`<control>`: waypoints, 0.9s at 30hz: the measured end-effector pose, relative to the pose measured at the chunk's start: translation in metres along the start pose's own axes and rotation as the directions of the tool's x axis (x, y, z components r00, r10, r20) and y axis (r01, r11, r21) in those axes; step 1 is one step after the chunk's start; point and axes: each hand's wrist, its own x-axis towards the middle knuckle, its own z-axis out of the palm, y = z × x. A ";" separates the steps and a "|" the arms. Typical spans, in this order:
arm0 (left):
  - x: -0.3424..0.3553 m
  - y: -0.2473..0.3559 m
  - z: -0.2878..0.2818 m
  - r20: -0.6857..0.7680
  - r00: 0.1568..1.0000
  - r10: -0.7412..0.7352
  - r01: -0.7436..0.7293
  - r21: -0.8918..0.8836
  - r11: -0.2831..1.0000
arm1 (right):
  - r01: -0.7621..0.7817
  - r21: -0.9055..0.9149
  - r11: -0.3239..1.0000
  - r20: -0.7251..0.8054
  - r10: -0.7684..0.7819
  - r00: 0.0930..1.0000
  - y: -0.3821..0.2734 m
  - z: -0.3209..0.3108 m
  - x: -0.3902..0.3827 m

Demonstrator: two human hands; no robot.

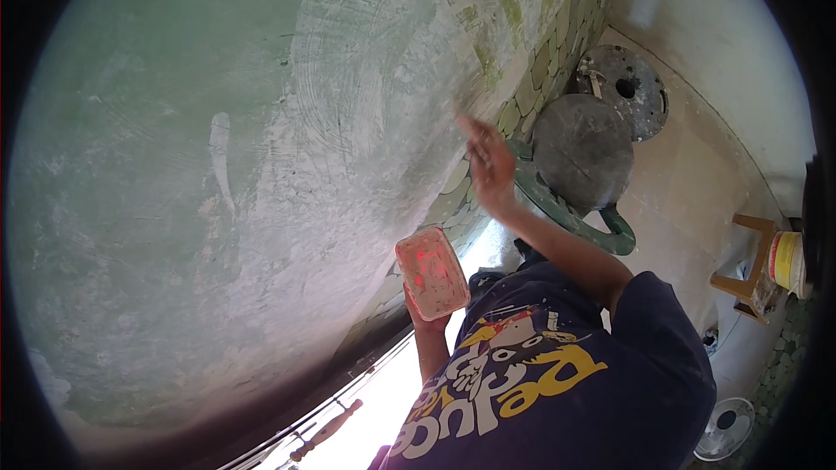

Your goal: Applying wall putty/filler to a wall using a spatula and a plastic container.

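Observation:
My left hand (425, 317) grips a reddish, rectangular plastic tub (433, 274) from below, its fingers mostly hidden behind it. Pale smears coat the inside of the tub, and bright red patches show through its bottom. My right hand (492, 165) is raised close to the wall (348, 135), forearm stretched out, with its fingers blurred by motion. Whether it holds anything thin, or touches the wall, I cannot make out. The wall is green, covered with whitish streaks and curved scrape marks; a white smear (220, 157) stands out on it.
A stone-patterned tile band (540, 65) borders the wall. Past my right arm are a dark round lid (583, 152), a grey disc with a central hole (623, 91) and a curved green object (557, 209). Farther right stand a brown stool (744, 270), a yellow-banded bucket (786, 263) and a fan (725, 426).

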 end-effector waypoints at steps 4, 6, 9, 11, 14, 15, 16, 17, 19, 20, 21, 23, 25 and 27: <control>0.005 0.002 0.003 0.035 0.999 -0.028 0.028 0.020 0.999 | -0.012 0.167 0.986 0.277 -0.036 0.960 -0.017 -0.006 -0.022; 0.005 0.003 0.005 0.052 0.999 -0.014 0.013 0.029 0.999 | -0.058 0.231 0.971 0.187 0.014 0.982 -0.017 -0.015 -0.008; 0.006 0.005 0.008 0.115 0.993 -0.001 -0.003 0.035 0.999 | -0.034 0.240 0.970 0.053 0.021 0.998 -0.008 -0.029 0.039; 0.006 0.005 0.010 0.072 0.997 -0.016 0.017 -0.003 1.000 | 0.029 0.136 0.990 -0.102 -0.015 0.995 -0.005 -0.033 0.066; 0.006 0.004 0.011 0.072 0.997 -0.027 0.028 -0.013 1.000 | -0.002 0.020 1.000 -0.100 0.005 0.995 -0.014 -0.011 0.071; 0.007 0.003 0.011 0.078 0.997 -0.023 0.023 -0.003 1.000 | 0.001 0.012 1.000 -0.106 0.000 0.994 -0.019 0.003 0.065; 0.007 0.002 0.011 0.080 0.997 -0.022 0.023 -0.003 1.000 | 0.035 -0.040 0.999 -0.108 -0.039 0.993 -0.026 0.019 0.053; 0.008 0.001 0.011 0.051 0.998 -0.022 0.022 0.008 1.000 | 0.066 -0.082 0.994 -0.098 -0.074 0.992 -0.031 0.029 0.040; 0.012 0.000 0.011 0.026 0.999 -0.025 0.025 0.019 1.000 | 0.151 -0.089 0.985 0.048 -0.147 0.988 -0.039 0.033 0.013; 0.015 0.000 0.011 0.113 0.989 -0.093 0.093 0.007 0.996 | 0.141 -0.103 0.985 0.051 -0.137 0.989 -0.042 0.030 0.000; 0.018 0.000 0.011 0.244 0.956 -0.165 0.174 -0.016 0.985 | 0.140 -0.005 0.990 0.143 -0.138 0.980 -0.046 0.026 -0.011; 0.025 -0.002 0.012 0.179 0.971 -0.158 0.157 0.022 0.987 | 0.134 0.088 0.987 0.228 -0.151 0.962 -0.050 0.013 -0.023; 0.030 -0.002 0.013 0.157 0.977 -0.144 0.139 0.043 0.989 | 0.117 0.136 0.984 0.303 -0.153 0.941 -0.054 -0.003 -0.020; 0.033 -0.002 0.013 0.138 0.983 -0.122 0.115 0.057 0.992 | -0.045 0.153 0.987 0.301 -0.003 0.954 -0.056 -0.013 -0.006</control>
